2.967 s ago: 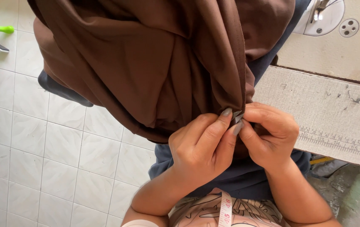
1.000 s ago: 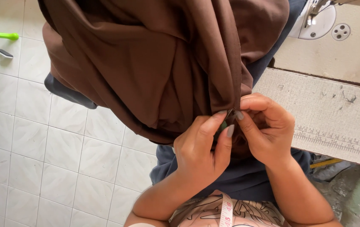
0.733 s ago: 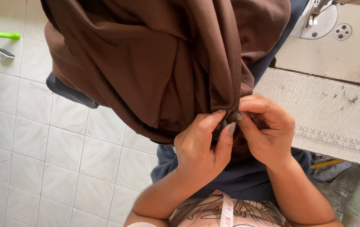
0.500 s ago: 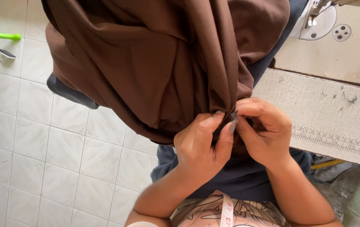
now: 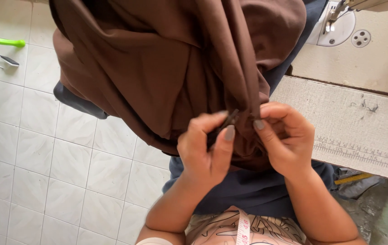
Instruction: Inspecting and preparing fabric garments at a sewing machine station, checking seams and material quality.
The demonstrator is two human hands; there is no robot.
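— So both hands are pinching that brown fabric [image 5: 167, 68]?

— Yes. The left hand [image 5: 205, 152] presses thumb and fingers together on a small dark tool [image 5: 230, 119] — a seam ripper or snips, I can't tell — at the folded edge. The right hand [image 5: 287, 140] pinches the same edge just beside it.

— What could go wrong?

— Above the grip the cloth hangs in a heavy bunch; its weight could drag the edge from the fingertips. The tool's tip sits close to the right thumb — a slip might nick it, or cut the cloth.
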